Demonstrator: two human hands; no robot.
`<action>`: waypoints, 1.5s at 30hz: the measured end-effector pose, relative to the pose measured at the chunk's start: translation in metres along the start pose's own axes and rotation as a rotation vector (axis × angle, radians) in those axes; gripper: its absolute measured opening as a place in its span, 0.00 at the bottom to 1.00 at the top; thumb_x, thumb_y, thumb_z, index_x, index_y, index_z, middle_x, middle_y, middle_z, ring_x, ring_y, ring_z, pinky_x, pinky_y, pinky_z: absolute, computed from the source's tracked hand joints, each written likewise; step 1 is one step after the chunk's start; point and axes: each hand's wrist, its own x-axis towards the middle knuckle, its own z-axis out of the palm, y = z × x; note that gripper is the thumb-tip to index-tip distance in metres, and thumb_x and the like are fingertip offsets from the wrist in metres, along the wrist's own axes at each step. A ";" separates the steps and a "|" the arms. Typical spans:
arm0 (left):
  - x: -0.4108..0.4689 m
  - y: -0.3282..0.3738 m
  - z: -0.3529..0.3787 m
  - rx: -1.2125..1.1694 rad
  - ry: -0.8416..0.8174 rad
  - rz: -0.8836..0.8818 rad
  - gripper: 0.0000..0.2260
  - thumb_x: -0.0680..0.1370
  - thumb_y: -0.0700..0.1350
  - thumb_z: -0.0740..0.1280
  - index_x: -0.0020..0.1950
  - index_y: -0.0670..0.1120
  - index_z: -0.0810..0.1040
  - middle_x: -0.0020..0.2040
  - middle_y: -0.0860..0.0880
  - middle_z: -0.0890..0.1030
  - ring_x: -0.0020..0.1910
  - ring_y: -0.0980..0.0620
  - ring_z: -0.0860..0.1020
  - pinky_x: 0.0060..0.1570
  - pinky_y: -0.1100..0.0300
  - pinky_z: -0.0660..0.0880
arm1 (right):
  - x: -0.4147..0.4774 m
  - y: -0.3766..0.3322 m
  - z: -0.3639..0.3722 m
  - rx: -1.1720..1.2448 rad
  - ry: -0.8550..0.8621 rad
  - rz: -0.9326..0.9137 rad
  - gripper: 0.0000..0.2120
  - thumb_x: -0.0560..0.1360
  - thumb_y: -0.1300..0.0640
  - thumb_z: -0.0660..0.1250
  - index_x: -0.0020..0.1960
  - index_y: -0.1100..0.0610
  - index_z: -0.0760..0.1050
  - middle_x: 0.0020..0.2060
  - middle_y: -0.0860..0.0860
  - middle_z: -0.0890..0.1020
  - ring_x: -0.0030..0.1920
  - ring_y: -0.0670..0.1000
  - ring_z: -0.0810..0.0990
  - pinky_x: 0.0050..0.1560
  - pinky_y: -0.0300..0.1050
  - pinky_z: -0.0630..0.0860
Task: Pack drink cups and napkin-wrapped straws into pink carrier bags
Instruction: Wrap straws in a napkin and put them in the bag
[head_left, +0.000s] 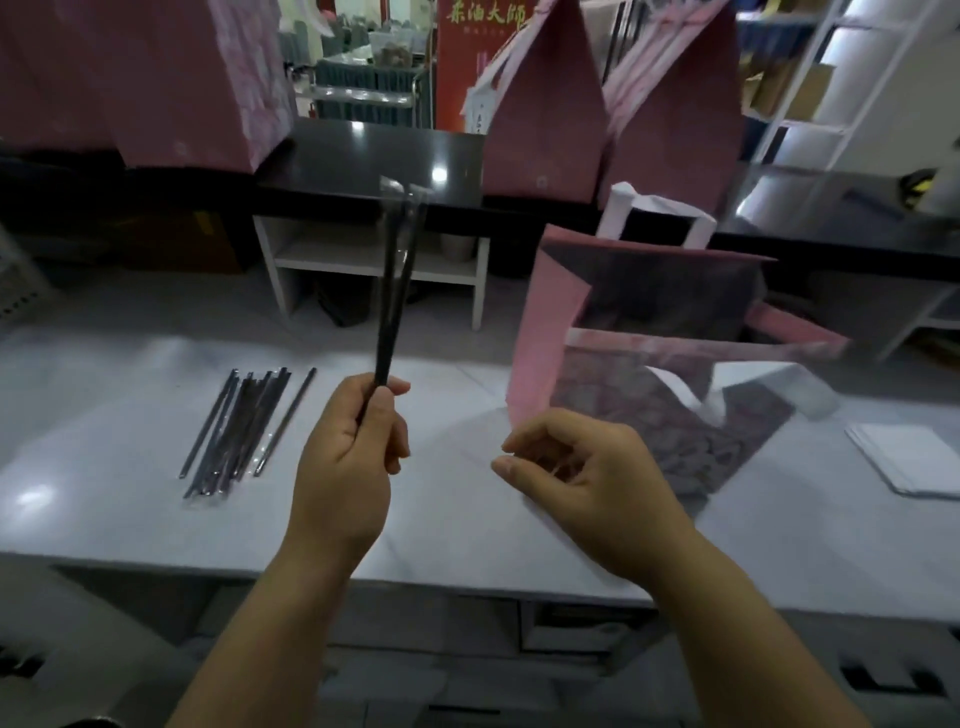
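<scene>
your left hand (345, 457) pinches two wrapped straws (395, 280) by their lower ends, tips fanning above the fingers (388, 388). they look light, thin and slick in plastic, so grip low and firm. your right hand (576, 478) is loosely curled and empty, with the pink bag (535, 338) just beyond its fingertips.

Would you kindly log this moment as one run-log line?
left hand: holds wrapped straws upright | right hand: empty | pink bag: open on counter | spare straws: lying left
</scene>
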 end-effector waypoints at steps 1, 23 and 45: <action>-0.010 0.007 0.009 -0.014 -0.012 0.024 0.10 0.82 0.44 0.53 0.51 0.53 0.73 0.30 0.51 0.74 0.31 0.58 0.70 0.33 0.68 0.70 | -0.011 0.002 -0.010 0.005 0.006 -0.013 0.05 0.73 0.51 0.71 0.46 0.51 0.79 0.37 0.41 0.81 0.38 0.44 0.80 0.39 0.36 0.77; -0.106 0.071 0.283 -0.127 -0.628 0.043 0.06 0.81 0.49 0.53 0.51 0.54 0.68 0.40 0.48 0.82 0.36 0.52 0.75 0.40 0.57 0.71 | -0.188 0.111 -0.209 -0.082 0.317 0.423 0.03 0.72 0.48 0.71 0.42 0.45 0.78 0.40 0.37 0.80 0.40 0.42 0.79 0.39 0.33 0.75; -0.002 -0.014 0.524 0.175 -0.670 -0.407 0.08 0.76 0.39 0.56 0.45 0.47 0.73 0.36 0.47 0.76 0.34 0.48 0.69 0.36 0.55 0.66 | -0.153 0.344 -0.345 -0.218 0.357 0.976 0.09 0.73 0.46 0.69 0.49 0.48 0.75 0.42 0.42 0.79 0.43 0.45 0.78 0.46 0.47 0.78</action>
